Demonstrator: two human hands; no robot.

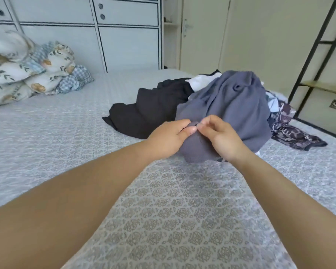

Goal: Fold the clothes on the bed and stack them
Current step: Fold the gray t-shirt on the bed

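Observation:
A crumpled grey-blue garment [235, 105] lies on top of a heap of clothes on the bed [85, 133]. My left hand [167, 138] and my right hand [221, 136] meet at its near edge, each pinching the fabric between thumb and fingers, close together. Left of it a black garment [149, 111] is spread out. A white piece [200, 80] shows behind, and a dark patterned cloth [293, 133] sticks out to the right. The lower layers of the heap are hidden.
A bundled floral and checked duvet [31, 66] sits at the far left of the bed. White cupboards [85, 26] stand behind, a door [202, 32] beyond, and a black metal shelf frame [318, 55] at the right.

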